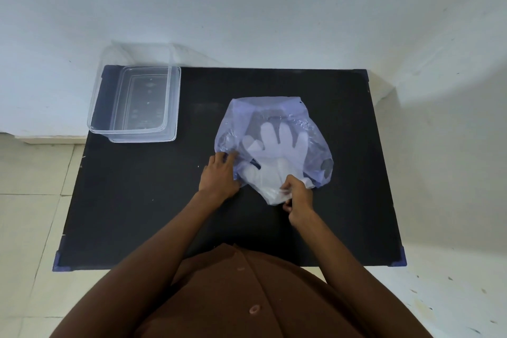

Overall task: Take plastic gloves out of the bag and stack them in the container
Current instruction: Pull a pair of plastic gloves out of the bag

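Observation:
A translucent blue plastic bag (pixel 274 110) lies on the black table (pixel 153 200), right of centre. Clear plastic gloves (pixel 277 143) show through it, fingers pointing away from me. My left hand (pixel 219 175) pinches the bag's near left edge. My right hand (pixel 297 196) is closed on the cuff end of the gloves, which sticks out of the bag's near opening. The clear rectangular container (pixel 96 107) stands at the table's far left corner with nothing in it.
A white wall runs behind the table. Pale floor tiles lie to the left and right. Blue corner guards (pixel 59 263) cap the table's near corners. My brown buttoned garment fills the bottom of the view.

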